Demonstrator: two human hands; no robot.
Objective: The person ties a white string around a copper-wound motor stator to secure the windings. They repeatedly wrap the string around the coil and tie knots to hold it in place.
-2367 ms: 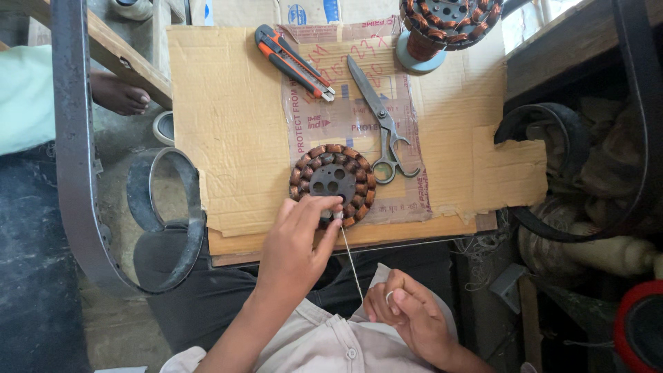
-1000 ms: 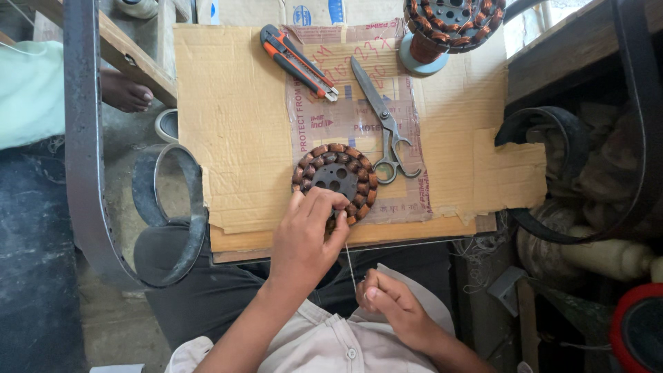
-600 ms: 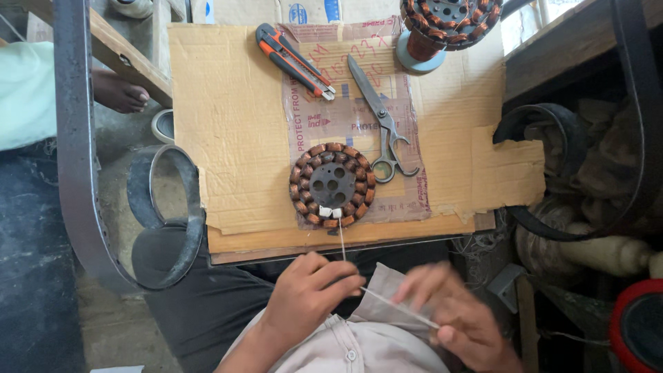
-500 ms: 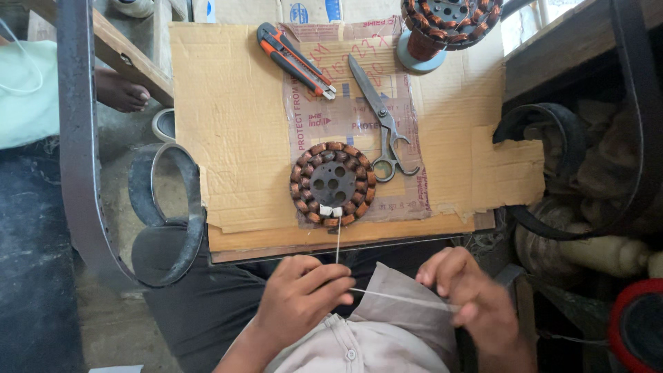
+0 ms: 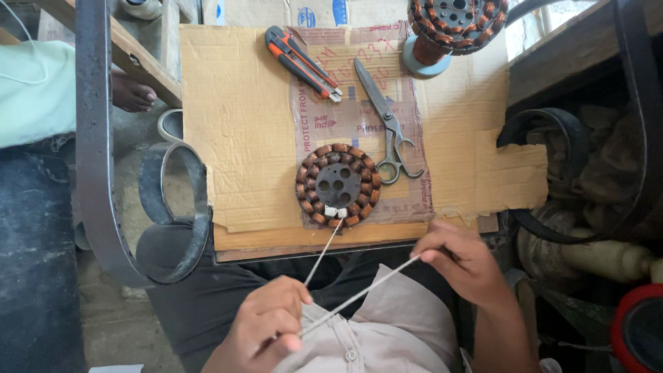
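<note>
While both hands pull a thin white sleeve [image 5: 359,295] taut below the wound stator [image 5: 338,184], it looks light, limp and slippery.

Left hand [image 5: 266,324] and right hand [image 5: 459,259] each close their grip on it; pinching near the ends seems best. Under the stator lies a pinkish printed sheet [image 5: 356,124] on the cardboard-covered table [image 5: 235,124].

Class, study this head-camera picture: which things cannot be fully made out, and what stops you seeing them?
- Second copper-wound stator ring, head view: top cut off by the frame edge.
- Thin white sleeve strand: its end hidden inside the left hand.
- Red round container: cut off by the corner.
- Bystander's bare foot: partly hidden behind the wooden plank.
</note>
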